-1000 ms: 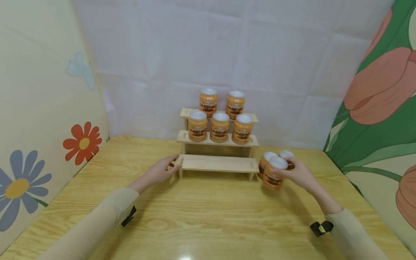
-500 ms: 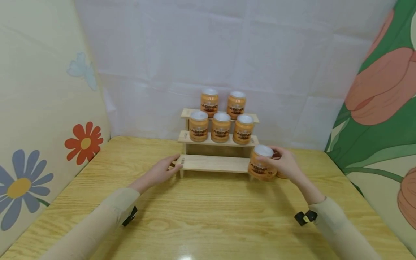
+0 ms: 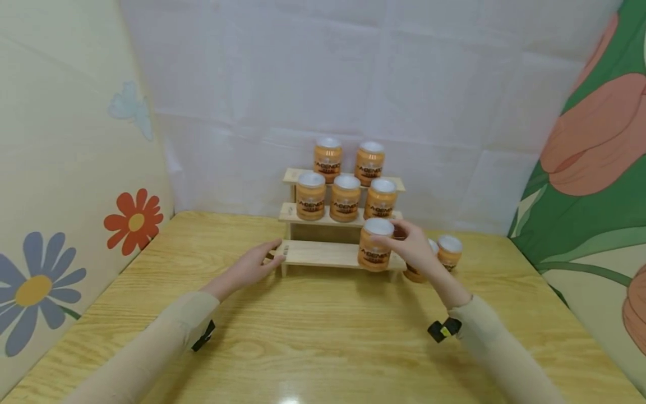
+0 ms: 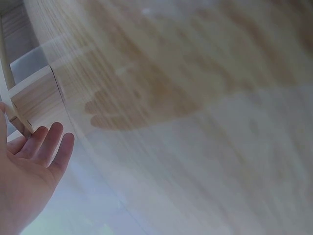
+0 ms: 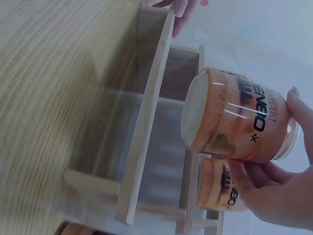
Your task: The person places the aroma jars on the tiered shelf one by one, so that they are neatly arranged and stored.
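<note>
My right hand grips an orange jar with a white lid by its side. The jar hangs upright just off the right part of the lowest step of a three-step wooden rack. My left hand lies open against the left end of that step, and the left wrist view shows its fingers beside the end of the step. Three like jars stand on the middle step and two on the top one.
Two more orange jars stand on the wooden table right of the rack: one in plain view, one mostly behind my right hand. A white sheet hangs behind the rack, and flowered panels close in both sides.
My right hand lifted one jar from the group on the table and carried it left to the lowest step. The left hand has stayed at the rack's left end.
</note>
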`<state>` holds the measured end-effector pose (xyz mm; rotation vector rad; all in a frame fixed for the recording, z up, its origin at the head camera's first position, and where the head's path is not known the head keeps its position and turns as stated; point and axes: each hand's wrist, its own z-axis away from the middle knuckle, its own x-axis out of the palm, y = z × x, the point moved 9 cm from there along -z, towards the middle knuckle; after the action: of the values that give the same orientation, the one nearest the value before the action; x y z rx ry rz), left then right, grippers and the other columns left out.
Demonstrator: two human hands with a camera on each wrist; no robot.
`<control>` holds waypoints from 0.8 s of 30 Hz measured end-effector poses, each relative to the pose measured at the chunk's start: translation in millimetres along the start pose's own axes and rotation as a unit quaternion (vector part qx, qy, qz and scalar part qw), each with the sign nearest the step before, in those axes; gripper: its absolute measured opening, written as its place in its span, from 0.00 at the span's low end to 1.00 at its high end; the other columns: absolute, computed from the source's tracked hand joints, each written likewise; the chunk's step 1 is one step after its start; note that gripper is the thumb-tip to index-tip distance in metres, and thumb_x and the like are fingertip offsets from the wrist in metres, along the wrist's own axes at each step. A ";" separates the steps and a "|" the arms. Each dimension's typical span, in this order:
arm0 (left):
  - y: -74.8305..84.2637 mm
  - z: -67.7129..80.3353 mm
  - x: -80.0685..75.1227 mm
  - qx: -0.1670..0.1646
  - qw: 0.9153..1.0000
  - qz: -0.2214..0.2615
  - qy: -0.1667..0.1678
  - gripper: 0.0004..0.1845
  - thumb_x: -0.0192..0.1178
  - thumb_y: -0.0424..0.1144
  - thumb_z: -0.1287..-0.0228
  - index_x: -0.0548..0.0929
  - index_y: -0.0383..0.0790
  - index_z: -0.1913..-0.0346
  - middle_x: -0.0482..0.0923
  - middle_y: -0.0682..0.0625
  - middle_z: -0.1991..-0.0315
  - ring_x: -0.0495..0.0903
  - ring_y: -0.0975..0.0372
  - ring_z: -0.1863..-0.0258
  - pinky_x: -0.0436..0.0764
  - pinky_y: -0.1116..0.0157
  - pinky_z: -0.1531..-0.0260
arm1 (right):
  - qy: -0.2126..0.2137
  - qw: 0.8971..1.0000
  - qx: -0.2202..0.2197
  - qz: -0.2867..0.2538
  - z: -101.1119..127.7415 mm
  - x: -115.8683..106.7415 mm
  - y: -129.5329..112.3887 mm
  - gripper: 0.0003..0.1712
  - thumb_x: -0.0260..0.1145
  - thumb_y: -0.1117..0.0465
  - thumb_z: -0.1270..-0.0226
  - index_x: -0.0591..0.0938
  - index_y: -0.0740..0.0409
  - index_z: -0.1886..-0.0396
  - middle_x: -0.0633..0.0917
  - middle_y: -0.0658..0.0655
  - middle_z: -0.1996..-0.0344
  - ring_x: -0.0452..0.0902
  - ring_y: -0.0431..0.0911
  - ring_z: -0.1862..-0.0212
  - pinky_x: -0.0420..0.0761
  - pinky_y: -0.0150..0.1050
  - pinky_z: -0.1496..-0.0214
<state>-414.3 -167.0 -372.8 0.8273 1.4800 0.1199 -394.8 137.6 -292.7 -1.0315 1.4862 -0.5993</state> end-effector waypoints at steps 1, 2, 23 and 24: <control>-0.1 -0.4 0.1 -0.001 1.000 -0.001 0.001 0.34 0.46 0.51 0.27 0.55 0.31 0.29 0.60 0.33 0.32 0.73 0.45 0.43 0.77 0.49 0.49 | -0.002 1.000 -0.009 -0.005 -1.5 3.3 -2.1 0.35 0.70 0.45 0.44 0.74 0.53 0.39 0.80 0.59 0.50 0.77 0.50 0.50 0.80 0.44 0.52; -0.5 -0.8 0.4 -0.002 1.000 -0.002 0.001 0.34 0.46 0.51 0.27 0.55 0.31 0.29 0.60 0.33 0.32 0.73 0.45 0.43 0.77 0.49 0.49 | -0.005 1.000 -0.016 -0.011 -2.9 6.7 -4.1 0.34 0.70 0.46 0.43 0.74 0.54 0.39 0.80 0.60 0.51 0.77 0.50 0.51 0.80 0.43 0.53; 0.9 3.0 -4.6 0.001 1.000 -0.002 0.022 0.33 0.49 0.50 0.28 0.59 0.32 0.30 0.63 0.35 0.33 0.74 0.45 0.44 0.77 0.48 0.49 | -0.005 0.995 -0.038 -0.090 -33.6 72.9 -26.1 0.33 0.72 0.50 0.44 0.74 0.53 0.40 0.80 0.56 0.51 0.77 0.46 0.54 0.80 0.40 0.55; 1.1 3.1 -5.0 0.001 1.000 -0.002 0.024 0.33 0.49 0.50 0.28 0.59 0.32 0.30 0.63 0.36 0.33 0.74 0.45 0.44 0.77 0.49 0.49 | -0.005 0.995 -0.042 -0.091 -34.8 76.1 -27.5 0.32 0.72 0.50 0.44 0.75 0.53 0.41 0.80 0.56 0.52 0.77 0.46 0.54 0.80 0.39 0.55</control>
<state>-411.7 -170.3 -368.5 0.8277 1.5265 0.1348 -416.4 52.7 -301.7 -1.2418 1.4275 -0.6627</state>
